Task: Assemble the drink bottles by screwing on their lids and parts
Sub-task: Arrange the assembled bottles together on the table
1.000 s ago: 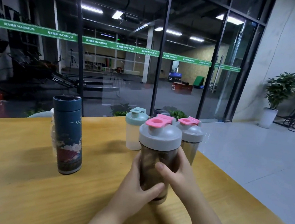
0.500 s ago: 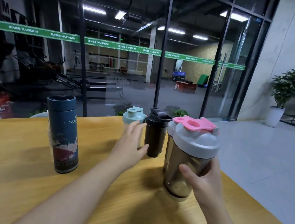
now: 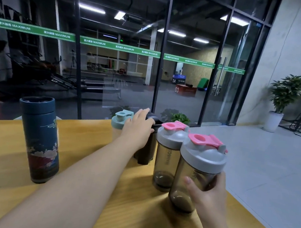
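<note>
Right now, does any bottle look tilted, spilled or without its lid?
Only the blue flask, standing at the left of the table, looks odd: its top seems open, with no lid. Nothing is spilled, and the near shaker in the right hand leans slightly.

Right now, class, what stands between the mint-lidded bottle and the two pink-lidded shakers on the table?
The black bottle, with the left hand on its top, as the head view shows.

smoky shaker (image 3: 193,179): lidded, tilted | black bottle (image 3: 145,149): seemingly upright
</note>
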